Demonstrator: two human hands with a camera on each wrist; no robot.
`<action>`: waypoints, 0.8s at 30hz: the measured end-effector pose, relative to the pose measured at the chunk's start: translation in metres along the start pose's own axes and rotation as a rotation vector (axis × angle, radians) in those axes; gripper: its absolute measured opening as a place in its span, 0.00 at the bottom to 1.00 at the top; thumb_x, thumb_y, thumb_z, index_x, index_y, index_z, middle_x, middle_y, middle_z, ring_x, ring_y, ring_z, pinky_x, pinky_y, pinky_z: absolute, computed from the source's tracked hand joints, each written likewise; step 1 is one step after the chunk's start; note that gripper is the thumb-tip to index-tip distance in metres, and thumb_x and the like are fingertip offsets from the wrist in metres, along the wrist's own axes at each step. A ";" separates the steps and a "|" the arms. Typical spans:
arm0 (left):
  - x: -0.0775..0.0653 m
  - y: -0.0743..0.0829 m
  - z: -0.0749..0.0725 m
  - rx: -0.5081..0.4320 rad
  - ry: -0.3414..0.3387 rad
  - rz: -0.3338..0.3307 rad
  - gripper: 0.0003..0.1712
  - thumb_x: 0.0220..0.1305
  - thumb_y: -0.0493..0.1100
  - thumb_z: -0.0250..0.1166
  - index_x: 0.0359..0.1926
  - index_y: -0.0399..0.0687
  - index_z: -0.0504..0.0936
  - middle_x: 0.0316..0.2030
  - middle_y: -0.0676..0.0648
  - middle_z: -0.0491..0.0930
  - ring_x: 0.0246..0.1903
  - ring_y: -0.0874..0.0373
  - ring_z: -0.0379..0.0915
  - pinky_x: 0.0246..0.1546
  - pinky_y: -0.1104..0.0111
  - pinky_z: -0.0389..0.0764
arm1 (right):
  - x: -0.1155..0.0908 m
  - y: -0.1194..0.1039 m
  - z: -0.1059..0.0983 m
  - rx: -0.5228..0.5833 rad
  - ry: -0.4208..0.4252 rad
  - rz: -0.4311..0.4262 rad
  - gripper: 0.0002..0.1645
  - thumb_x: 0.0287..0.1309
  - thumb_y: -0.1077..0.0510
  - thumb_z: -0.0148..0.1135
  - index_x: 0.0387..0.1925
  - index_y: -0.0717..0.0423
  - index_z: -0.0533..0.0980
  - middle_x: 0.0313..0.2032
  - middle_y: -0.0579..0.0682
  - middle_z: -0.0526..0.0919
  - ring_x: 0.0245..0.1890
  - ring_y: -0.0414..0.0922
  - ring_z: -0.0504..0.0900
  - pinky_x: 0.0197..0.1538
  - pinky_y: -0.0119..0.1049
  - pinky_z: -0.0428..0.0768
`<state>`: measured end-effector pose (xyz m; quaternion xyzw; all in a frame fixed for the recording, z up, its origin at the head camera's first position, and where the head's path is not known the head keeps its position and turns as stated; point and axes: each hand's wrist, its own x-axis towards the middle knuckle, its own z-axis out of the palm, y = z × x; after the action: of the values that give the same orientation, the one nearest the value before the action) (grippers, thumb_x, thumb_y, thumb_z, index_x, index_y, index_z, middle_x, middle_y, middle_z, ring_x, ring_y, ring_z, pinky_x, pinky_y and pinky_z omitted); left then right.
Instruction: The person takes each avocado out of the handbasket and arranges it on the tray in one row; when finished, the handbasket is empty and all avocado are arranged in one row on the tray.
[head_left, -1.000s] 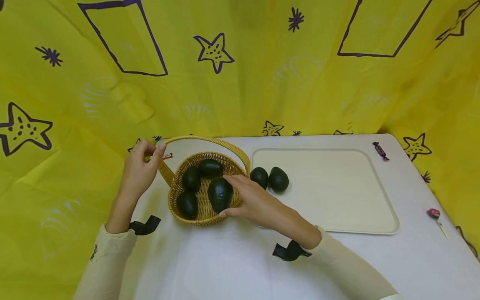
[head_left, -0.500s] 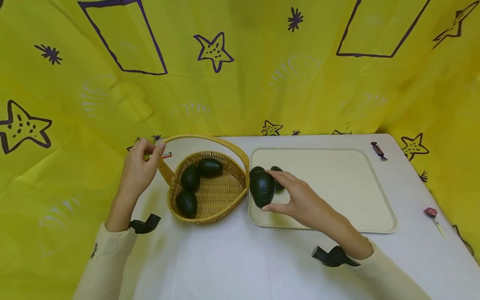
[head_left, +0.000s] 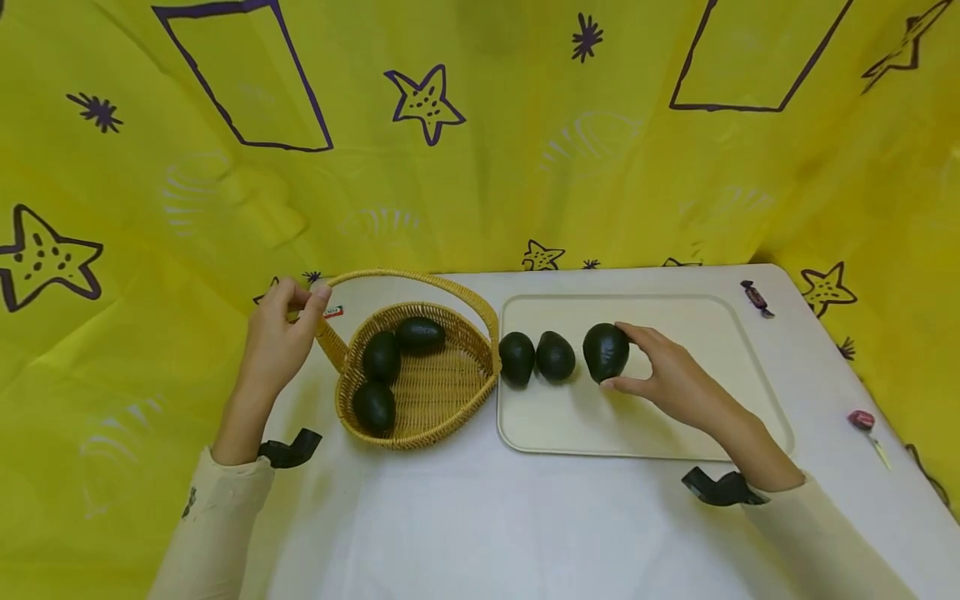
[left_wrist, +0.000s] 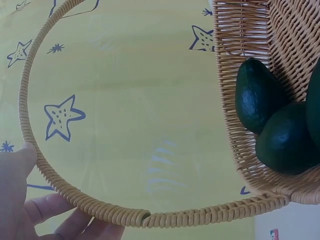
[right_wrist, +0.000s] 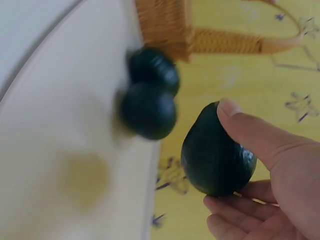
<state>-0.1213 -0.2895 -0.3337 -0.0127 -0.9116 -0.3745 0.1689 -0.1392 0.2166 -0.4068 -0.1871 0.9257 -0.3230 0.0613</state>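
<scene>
My right hand [head_left: 675,379] pinches a dark green avocado [head_left: 606,352] between thumb and fingers above the cream tray; in the right wrist view the held avocado [right_wrist: 217,155] hangs apart from the others. Two more avocados, one [head_left: 517,358] beside the basket and one [head_left: 556,357] to its right, lie at the tray's left end. My left hand [head_left: 281,337] grips the handle [head_left: 450,285] of the wicker basket [head_left: 435,437] at its left side. Three avocados, including one at the back [head_left: 420,335], sit inside along the left wall. In the left wrist view the thumb and fingers wrap the handle [left_wrist: 105,211].
The tray [head_left: 675,448] covers the right part of the white table [head_left: 480,533]. A wrapped candy [head_left: 757,298] and a lollipop [head_left: 862,421] lie right of it. A small label [head_left: 333,312] shows behind the basket. Patterned yellow cloth [head_left: 495,192] stands behind.
My right hand lifted an avocado out of the basket and carried it right, past the two on the tray. The left hand has stayed on the handle.
</scene>
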 end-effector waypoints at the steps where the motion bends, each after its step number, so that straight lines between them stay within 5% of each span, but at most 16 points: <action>1: 0.000 0.000 0.000 0.002 0.000 -0.001 0.25 0.82 0.57 0.56 0.42 0.36 0.73 0.51 0.34 0.77 0.56 0.38 0.75 0.54 0.46 0.74 | 0.002 0.005 0.000 -0.009 -0.010 -0.003 0.57 0.62 0.46 0.78 0.79 0.68 0.58 0.75 0.71 0.65 0.74 0.71 0.63 0.72 0.70 0.62; 5: 0.001 0.000 -0.002 0.008 -0.006 -0.005 0.26 0.82 0.59 0.56 0.42 0.37 0.73 0.52 0.34 0.77 0.57 0.36 0.75 0.55 0.45 0.74 | 0.014 0.024 0.004 -0.020 -0.040 -0.031 0.55 0.61 0.48 0.78 0.77 0.70 0.60 0.73 0.73 0.66 0.73 0.72 0.64 0.72 0.70 0.62; 12: 0.001 0.000 -0.003 0.013 -0.012 -0.008 0.25 0.81 0.59 0.56 0.42 0.38 0.72 0.50 0.36 0.78 0.52 0.42 0.75 0.47 0.56 0.71 | 0.032 0.044 0.014 -0.003 -0.069 -0.040 0.54 0.64 0.49 0.76 0.77 0.71 0.59 0.73 0.74 0.66 0.73 0.72 0.65 0.72 0.68 0.64; 24: 0.000 0.002 -0.003 0.036 -0.012 0.006 0.24 0.82 0.58 0.55 0.42 0.39 0.72 0.47 0.38 0.77 0.44 0.49 0.71 0.41 0.59 0.67 | 0.044 0.053 0.026 0.044 -0.133 -0.025 0.55 0.63 0.50 0.77 0.78 0.70 0.57 0.74 0.73 0.64 0.73 0.72 0.66 0.72 0.68 0.65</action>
<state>-0.1199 -0.2897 -0.3308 -0.0145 -0.9192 -0.3575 0.1647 -0.1899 0.2228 -0.4597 -0.2182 0.9099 -0.3308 0.1229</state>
